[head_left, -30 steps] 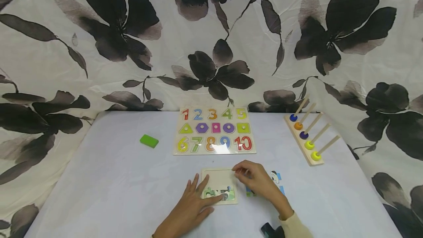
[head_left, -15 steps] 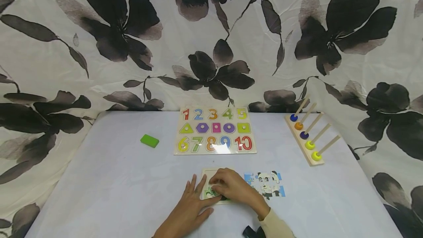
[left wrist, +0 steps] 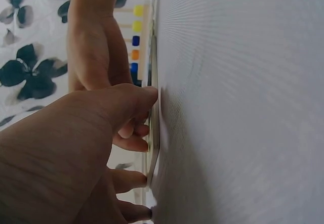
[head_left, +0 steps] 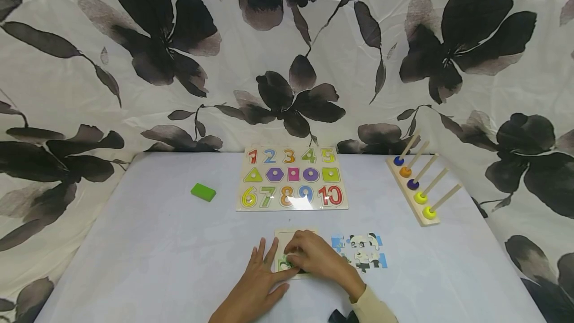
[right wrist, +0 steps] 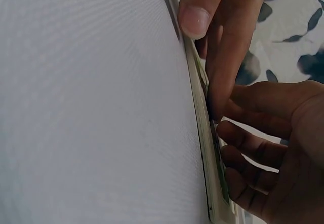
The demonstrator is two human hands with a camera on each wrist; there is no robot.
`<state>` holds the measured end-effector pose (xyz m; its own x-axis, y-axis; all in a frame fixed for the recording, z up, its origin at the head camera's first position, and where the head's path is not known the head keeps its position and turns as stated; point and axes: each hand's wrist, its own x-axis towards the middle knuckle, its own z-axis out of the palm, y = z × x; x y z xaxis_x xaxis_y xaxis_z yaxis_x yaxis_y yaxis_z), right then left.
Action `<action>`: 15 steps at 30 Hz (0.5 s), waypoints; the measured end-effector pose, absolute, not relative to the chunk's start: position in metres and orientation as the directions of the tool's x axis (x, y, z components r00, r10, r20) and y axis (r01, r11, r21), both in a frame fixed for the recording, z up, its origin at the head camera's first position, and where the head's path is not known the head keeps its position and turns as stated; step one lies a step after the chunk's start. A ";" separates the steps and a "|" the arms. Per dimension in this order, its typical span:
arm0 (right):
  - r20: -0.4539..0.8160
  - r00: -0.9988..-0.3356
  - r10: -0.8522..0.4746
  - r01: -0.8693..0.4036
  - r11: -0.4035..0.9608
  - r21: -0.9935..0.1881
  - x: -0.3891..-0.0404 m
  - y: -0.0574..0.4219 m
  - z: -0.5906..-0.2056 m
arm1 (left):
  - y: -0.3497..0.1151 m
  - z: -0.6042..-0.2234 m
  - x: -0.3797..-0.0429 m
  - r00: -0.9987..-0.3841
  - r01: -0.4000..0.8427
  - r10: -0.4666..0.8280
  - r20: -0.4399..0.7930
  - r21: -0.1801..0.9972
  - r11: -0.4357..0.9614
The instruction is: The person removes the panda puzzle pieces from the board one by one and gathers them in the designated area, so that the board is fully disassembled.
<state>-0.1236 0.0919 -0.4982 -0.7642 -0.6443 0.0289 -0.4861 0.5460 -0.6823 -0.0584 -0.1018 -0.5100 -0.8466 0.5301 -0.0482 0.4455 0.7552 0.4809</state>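
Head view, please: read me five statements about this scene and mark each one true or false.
1. The left hand touches the puzzle frame. True.
2. The green block lies right of the number board. False: the green block lies left of the number board.
3. Loose panda pieces lie right of the puzzle frame. True.
4. All rings on the peg stand are red. False: the peg stand has blue, orange and yellow rings.
5. The right hand is over the puzzle frame. True.

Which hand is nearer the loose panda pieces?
Right. The right hand is over the puzzle tray, just left of the loose panda pieces; the left hand is farther off, at the tray's left side.
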 end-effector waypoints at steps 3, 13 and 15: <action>0.034 -0.761 -0.648 -0.483 0.531 -0.696 -0.123 0.092 -0.498 | -0.102 -0.511 -0.058 -0.847 0.453 0.531 -0.036 0.476 0.754; 0.039 -0.776 -0.629 -0.463 0.526 -0.713 -0.119 0.091 -0.499 | -0.101 -0.512 -0.059 -0.852 0.444 0.523 -0.035 0.481 0.756; 0.032 -0.783 -0.621 -0.453 0.533 -0.714 -0.118 0.090 -0.499 | -0.101 -0.512 -0.059 -0.852 0.444 0.523 -0.035 0.481 0.756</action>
